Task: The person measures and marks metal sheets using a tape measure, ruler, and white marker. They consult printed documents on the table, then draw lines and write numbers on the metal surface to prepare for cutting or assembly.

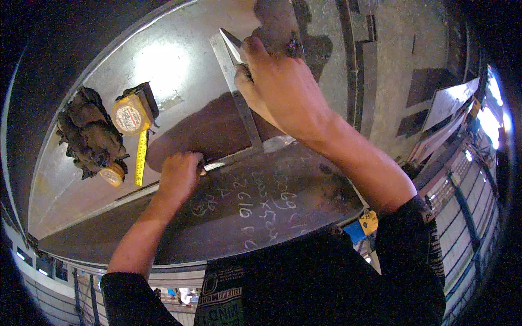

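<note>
A steel try square lies on a large grey metal plate (187,73). Its thin blade (235,92) points away from me, and its stock (244,156) runs along the plate's near edge. My left hand (180,173) is closed at the left end of the stock; part of its grip is hidden. Over the blade's far end, my right hand (283,89) pinches a slim, pointed, silvery tool (235,51), its tip by the blade's far corner. The tool's exact kind is unclear. To the left stands a yellow tape measure (130,114) with some yellow tape pulled out.
Dark crumpled gloves (89,133) lie at the left, with a small round yellow thing (111,175) partly under them. The near dark metal surface (239,209) carries chalk writing. Leaning sheets (451,106) stand at the right. Something blue and yellow (361,227) sits beside my right arm.
</note>
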The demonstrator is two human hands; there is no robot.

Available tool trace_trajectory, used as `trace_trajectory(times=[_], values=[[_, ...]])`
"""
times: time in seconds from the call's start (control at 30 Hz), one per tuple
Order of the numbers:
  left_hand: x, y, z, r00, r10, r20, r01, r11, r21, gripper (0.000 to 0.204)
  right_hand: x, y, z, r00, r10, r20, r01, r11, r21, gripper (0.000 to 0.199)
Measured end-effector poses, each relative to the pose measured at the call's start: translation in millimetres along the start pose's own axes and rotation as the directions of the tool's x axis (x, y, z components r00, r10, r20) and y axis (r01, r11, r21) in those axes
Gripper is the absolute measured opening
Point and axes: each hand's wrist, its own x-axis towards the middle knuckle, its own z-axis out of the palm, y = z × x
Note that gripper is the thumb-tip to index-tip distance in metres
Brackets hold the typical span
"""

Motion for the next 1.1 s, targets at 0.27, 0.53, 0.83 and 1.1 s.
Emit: trace_trajectory(times=[0.27, 0.53, 0.83, 1.1], values=[[-3.4, 2.2, -2.4, 0.999, 0.009, -0.047, -0.010, 0.999, -0.033, 0.023, -18.9, -4.3, -1.7, 0.975, 0.081, 0.205, -0.074, 0.996, -0.042, 0.022], [1.0, 0.9, -1.6, 1.000, 0.006, 0.017, -0.006, 1.000, 0.003, 0.024, -60.6, -1.6, 5.0, 0.928, 0.123, 0.351, -0.112, 0.992, -0.052, 0.026], [-1.6, -3.9, 5.6, 0.999, 0.029, -0.013, -0.029, 1.000, -0.003, 0.025, -76.7, -11.8, -5.4, 0.787, 0.229, 0.573, -0.191, 0.973, -0.126, 0.031], [0.6, -6.0, 1.7, 0.998, 0.025, 0.056, -0.021, 0.997, -0.072, 0.025, -96.6, -9.1, 1.6, 0.706, 0.131, 0.696, -0.072, 0.991, -0.113, 0.029]])
